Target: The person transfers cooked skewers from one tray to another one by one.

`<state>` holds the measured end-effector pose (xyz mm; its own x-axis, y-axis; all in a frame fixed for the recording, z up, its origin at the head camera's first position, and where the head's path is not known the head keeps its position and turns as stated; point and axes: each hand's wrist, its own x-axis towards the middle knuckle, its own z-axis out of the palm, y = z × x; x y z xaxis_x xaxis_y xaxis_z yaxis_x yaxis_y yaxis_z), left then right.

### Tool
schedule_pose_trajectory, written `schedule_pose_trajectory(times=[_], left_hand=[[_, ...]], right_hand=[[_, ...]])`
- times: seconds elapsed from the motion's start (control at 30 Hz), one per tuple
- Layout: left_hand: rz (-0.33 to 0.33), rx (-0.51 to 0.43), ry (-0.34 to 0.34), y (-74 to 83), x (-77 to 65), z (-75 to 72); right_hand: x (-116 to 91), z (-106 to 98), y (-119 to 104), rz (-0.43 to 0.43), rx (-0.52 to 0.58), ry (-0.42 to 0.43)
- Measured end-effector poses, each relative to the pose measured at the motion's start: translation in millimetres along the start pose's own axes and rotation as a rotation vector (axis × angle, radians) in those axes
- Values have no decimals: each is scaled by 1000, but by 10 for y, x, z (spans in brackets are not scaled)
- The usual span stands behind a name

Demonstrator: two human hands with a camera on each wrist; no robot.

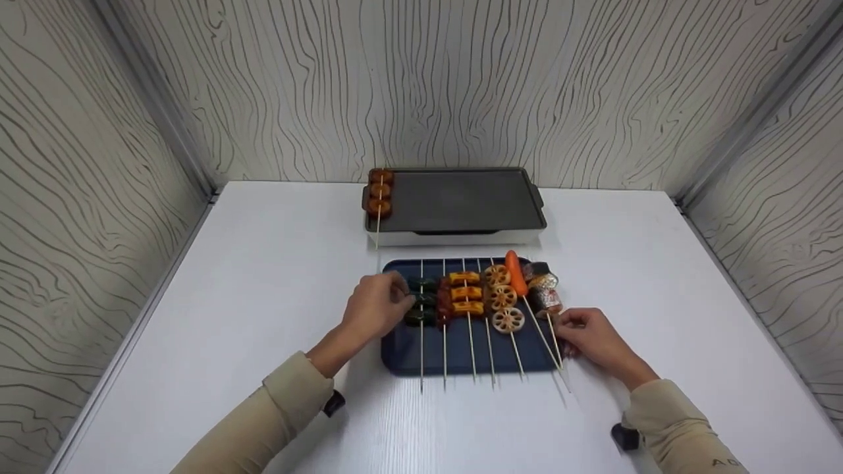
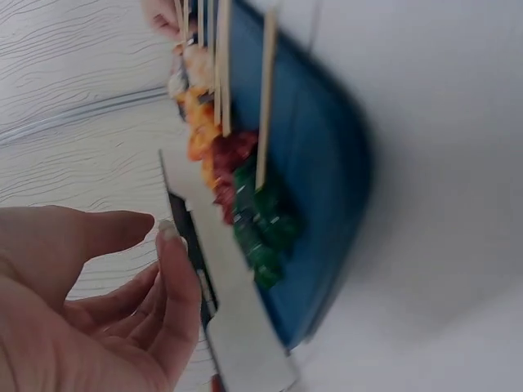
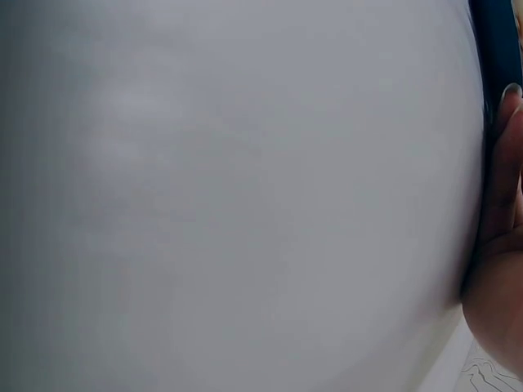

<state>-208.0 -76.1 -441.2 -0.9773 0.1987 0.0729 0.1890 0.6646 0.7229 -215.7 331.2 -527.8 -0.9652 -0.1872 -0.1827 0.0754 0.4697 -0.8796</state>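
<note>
My left hand (image 1: 379,304) hovers over the left edge of the blue tray (image 1: 395,355), beside a skewer of dark green pieces (image 1: 421,301). In the left wrist view its thumb and bent index finger come close together, with nothing between them, apart from the green pieces (image 2: 263,220). At the tray's right edge is my right hand (image 1: 596,339), its fingertips by the stick of a skewer with dark and silvery pieces (image 1: 545,296). The right wrist view shows only part of that hand, its fingers (image 3: 507,163) along the tray's side; I cannot tell whether it grips anything.
Between the hands, the tray bears skewers of red pieces (image 1: 444,303), yellow pieces (image 1: 466,293) and lotus root slices (image 1: 504,297), plus an orange sausage-shaped one (image 1: 516,273). Behind it stands a dark griddle (image 1: 461,197) with a skewer of round brown slices (image 1: 380,191) along its left side.
</note>
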Motion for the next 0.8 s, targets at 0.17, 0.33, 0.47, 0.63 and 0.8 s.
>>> schedule_pose_trajectory(times=[0.17,0.33,0.47,0.63,0.8], left_hand=[[31,50,87,145,184,-243],[83,71,195,217,471,-456],[72,69,203,138,729,-571],[-60,119,99,-100,972,-647],[-143,148,31,-321,1130,-692]], right_hand=[[-11,-34,19,-6,4,-3],[-39,-54,15,-6,21,-4],[-53,-51,1,6,24,5],[-44,-21,-8,13,27,9],[-24,17,-10,1,35,-3]])
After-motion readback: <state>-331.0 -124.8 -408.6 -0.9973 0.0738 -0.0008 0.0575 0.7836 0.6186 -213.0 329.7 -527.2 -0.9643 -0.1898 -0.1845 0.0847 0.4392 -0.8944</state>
